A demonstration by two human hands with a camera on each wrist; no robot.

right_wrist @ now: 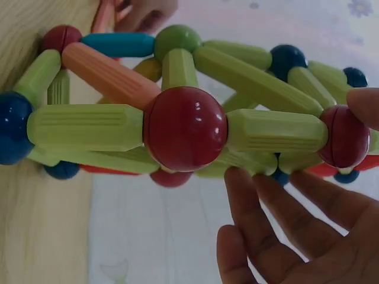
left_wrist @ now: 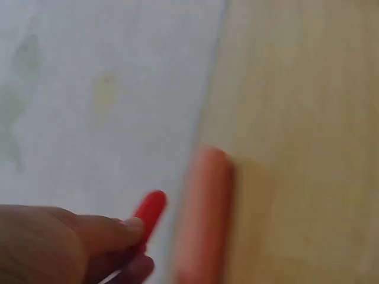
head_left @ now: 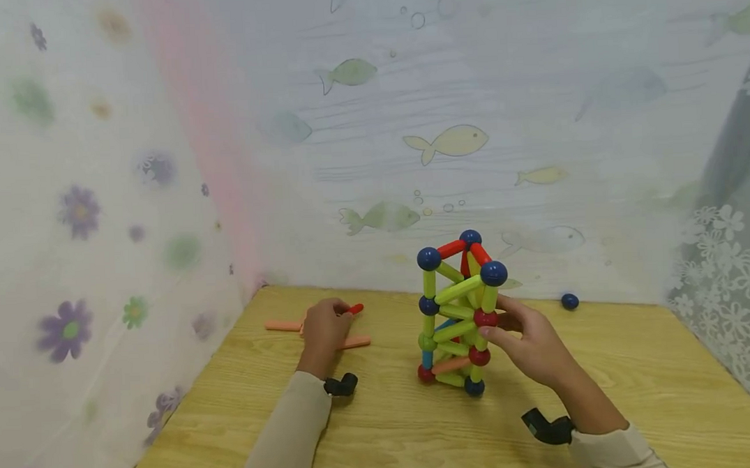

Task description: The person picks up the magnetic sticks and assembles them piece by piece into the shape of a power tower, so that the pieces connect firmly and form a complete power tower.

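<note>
A tall tower [head_left: 458, 289] of magnetic rods and balls stands upright on the table, mostly yellow-green rods joined by blue, red and green balls. Beside its right side is my right hand [head_left: 533, 342], the thumb on a red ball [right_wrist: 346, 137] and the fingers reaching behind the frame, so it grips the tower's upper part. Off to the left, my left hand [head_left: 324, 334] pinches a short red magnetic rod [left_wrist: 151, 207] between thumb and fingers. Under and around that hand lie orange rods [head_left: 356, 341], partly covered by it; one orange rod [left_wrist: 207, 219] shows blurred in the left wrist view.
A loose blue ball [head_left: 569, 301] lies near the table's back right edge. Behind the wooden table [head_left: 383, 429] hangs a pale curtain [head_left: 372, 157] printed with fish, and a flowered one [head_left: 100, 274] borders the left side.
</note>
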